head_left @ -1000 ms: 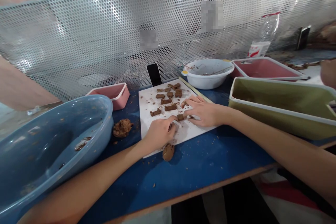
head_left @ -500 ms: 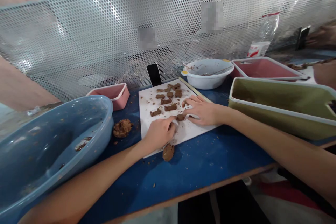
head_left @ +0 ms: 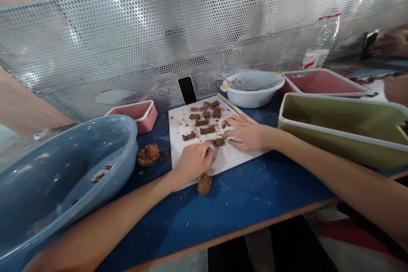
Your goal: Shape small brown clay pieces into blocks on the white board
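A small brown clay lump (head_left: pixel 219 141) lies on a white board (head_left: pixel 180 125), between my two hands. My left hand (head_left: pixel 195 159) rests on the board with its fingers curled, and its forefinger tip meets the lump's left side; its inner fingers are partly hidden. From the right, my right hand (head_left: pixel 244 132) reaches over the board with fingers spread and bent, fingertips at the lump's right side. Just beyond them lie several shaped clay pieces (head_left: pixel 207 130) among crumbs. An oval clay lump (head_left: pixel 204 184) sits at the board's near edge, below my left hand.
A large blue basin (head_left: pixel 127 136) and a rough clay mass (head_left: pixel 149 155) are at left, by a pink box (head_left: pixel 148 119). A phone (head_left: pixel 187 90) leans on the perforated metal screen (head_left: pixel 134 42). White basin (head_left: pixel 251 98), green bin (head_left: pixel 334 136), pink tray (head_left: pixel 325 94) and bottle (head_left: pixel 318 46) stand right.
Both hands stay almost where they were around the small clay lump. My right hand has shifted very slightly; the clay pieces on the board have not visibly moved.
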### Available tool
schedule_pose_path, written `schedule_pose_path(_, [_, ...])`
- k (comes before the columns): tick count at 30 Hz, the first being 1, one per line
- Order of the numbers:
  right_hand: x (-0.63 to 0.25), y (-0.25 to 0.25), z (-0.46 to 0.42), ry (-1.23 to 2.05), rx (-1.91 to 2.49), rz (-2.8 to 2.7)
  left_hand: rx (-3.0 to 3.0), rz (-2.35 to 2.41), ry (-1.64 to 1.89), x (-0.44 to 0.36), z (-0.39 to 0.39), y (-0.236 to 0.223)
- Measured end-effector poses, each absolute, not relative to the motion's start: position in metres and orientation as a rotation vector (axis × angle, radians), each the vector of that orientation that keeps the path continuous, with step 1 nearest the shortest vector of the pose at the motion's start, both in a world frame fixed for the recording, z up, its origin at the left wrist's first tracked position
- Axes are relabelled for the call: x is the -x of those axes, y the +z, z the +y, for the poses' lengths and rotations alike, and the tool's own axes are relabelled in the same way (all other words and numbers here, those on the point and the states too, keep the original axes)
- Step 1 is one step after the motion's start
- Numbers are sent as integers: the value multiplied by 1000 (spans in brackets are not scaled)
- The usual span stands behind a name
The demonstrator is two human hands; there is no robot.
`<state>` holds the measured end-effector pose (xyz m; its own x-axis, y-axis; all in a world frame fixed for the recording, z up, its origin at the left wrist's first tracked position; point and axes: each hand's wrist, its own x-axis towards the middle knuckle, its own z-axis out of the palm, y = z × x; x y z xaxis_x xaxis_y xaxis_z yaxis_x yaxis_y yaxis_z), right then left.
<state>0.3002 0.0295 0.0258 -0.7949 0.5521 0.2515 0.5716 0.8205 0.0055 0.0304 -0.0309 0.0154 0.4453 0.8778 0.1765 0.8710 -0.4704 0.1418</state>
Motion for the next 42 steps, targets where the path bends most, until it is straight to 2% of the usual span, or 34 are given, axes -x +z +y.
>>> schedule_pose_path(16, [-301, 32, 26, -122, 758, -2737, -2648, 1562, 417, -28, -31, 12])
schedule_pose_path(24, [-310, 29, 39, -170, 939, -2700, -2661, 1561, 416, -26, -31, 10])
schedule_pose_path(35, [-299, 34, 25, 49, 807, -2729, -2629, 1587, 403, -29, -34, 16])
schedule_pose_path(42, [-297, 26, 25, 39, 793, -2750, -2700, 1492, 360, -28, -31, 14])
